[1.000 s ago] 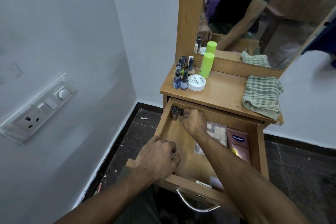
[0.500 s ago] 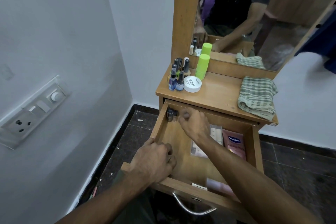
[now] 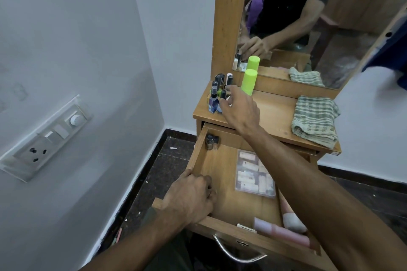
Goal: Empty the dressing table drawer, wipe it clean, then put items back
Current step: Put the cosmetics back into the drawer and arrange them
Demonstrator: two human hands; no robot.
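While open, the drawer (image 3: 199, 158) holds two small bottles (image 3: 211, 141)

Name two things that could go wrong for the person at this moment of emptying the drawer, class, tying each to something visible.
1. The right hand is among tightly clustered small bottles on the dressing table top; a nudge could topple several.
2. The drawer is pulled far out, steadied by the left hand; letting go might tip it, spilling the clear pouch.
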